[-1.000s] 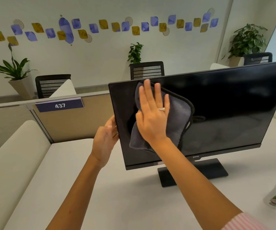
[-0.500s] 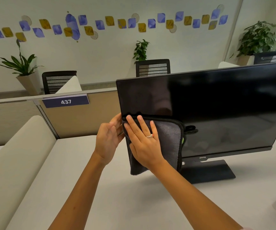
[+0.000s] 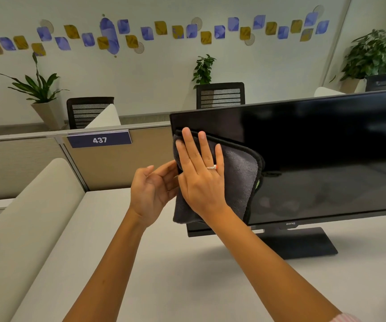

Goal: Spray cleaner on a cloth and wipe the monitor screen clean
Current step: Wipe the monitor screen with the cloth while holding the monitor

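Pressing my flat right hand (image 3: 201, 180) on the grey microfibre cloth (image 3: 240, 180), left fingers (image 3: 164, 168) bracing the black flat monitor's (image 3: 326, 154) edge; most screen looks unwiped.

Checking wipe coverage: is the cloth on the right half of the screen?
No, the right hand presses the cloth flat on the left end of the screen.

Both forearms extended forward. Right hand (image 3: 202, 180) flat, fingers (image 3: 188, 147) spread, pointing up, ring on one. Left hand (image 3: 151, 194) cupped beside it, fingertips touching.
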### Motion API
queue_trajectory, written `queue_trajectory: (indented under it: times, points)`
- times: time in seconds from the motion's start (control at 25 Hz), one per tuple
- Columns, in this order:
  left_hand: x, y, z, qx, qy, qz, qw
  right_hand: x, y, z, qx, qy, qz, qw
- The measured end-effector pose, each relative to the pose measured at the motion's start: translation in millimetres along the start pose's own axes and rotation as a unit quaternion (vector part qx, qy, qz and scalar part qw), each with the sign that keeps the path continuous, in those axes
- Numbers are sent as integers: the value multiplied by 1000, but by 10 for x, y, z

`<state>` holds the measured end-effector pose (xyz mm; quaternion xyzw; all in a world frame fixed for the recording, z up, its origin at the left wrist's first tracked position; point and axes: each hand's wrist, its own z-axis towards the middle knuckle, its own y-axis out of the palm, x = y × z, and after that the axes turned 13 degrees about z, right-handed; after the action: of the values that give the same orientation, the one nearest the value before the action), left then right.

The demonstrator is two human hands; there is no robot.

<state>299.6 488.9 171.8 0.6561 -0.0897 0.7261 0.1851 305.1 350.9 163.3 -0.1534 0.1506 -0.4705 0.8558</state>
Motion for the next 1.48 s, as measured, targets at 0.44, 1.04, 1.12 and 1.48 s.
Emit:
queue_trajectory:
  times: [0.44,1.04,1.12,1.48]
  points:
    - [-57,-151,124,-27,-53,-25,998,247,159,-1231,-109,-49,-61,991]
    - [-91,-120,69,-31,-35,-42,998,71,128,-684,-46,-22,-28,998]
    - [-112,-119,65,-31,-32,-44,998,86,161,-847,-61,-31,-28,997]
    - [-333,-126,44,-24,-57,-46,997,237,248,-1714,-178,-68,-53,980]
